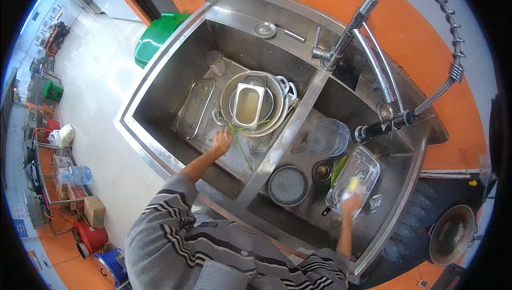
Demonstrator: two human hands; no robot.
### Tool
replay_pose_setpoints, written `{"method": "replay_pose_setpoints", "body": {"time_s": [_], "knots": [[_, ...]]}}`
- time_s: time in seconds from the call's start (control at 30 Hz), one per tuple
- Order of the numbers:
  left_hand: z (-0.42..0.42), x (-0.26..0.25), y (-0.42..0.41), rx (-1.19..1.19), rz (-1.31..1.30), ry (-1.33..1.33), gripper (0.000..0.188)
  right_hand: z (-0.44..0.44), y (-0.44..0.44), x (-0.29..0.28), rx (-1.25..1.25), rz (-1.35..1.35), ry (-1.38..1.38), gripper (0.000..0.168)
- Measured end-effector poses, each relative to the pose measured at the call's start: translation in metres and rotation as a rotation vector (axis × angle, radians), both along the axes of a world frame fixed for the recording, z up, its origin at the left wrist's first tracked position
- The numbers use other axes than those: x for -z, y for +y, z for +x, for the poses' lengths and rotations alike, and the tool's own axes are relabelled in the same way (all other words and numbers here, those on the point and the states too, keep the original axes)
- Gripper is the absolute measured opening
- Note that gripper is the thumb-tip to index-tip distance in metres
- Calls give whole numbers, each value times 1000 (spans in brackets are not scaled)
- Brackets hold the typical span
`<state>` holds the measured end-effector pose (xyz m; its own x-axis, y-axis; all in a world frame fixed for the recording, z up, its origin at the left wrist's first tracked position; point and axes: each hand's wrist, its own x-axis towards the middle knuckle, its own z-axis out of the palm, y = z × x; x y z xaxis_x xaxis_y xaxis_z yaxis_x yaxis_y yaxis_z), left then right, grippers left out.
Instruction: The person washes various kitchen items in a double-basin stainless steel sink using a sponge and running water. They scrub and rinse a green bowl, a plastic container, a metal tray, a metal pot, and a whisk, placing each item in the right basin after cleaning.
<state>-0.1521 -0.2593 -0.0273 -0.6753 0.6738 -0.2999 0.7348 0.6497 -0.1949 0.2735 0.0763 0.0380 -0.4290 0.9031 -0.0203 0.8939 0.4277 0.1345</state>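
My left hand (pixel 222 141) is low in the left basin, beside thin green stalks (pixel 241 148); blur hides whether it touches them. A rectangular steel pan (pixel 248 106) with cloudy liquid rests on stacked round metal pots (pixel 276 124) just beyond it. In the right basin my right hand (pixel 353 202) is closed on a soapy yellow-and-white sponge (pixel 354 186), over a clear rectangular tray (pixel 370 164) with suds on it. Left of the tray lie a green leaf-like piece (pixel 339 170), a round drain (pixel 322 171), a round metal pan (pixel 288 186) and a clear plastic jug (pixel 329 137).
A steel divider (pixel 260 180) separates the basins. A wire basket (pixel 196 108) and a cup-like container (pixel 216 63) stand in the left one. A spring-hose faucet (pixel 332 58) rises behind the divider. A wok (pixel 452 235) is at the far right, a green bin (pixel 160 36) beyond the sink.
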Motion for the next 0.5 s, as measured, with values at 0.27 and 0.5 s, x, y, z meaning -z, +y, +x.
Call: {"method": "replay_pose_setpoints", "body": {"time_s": [0.27, 0.5], "knots": [[7, 12, 15, -498, 268, -11, 42, -71, -141, 75, -860, -440, -125, 21], [-13, 55, 14, -505, 284, -448, 36, -77, -135, 101, -963, -493, -268, 30]]}}
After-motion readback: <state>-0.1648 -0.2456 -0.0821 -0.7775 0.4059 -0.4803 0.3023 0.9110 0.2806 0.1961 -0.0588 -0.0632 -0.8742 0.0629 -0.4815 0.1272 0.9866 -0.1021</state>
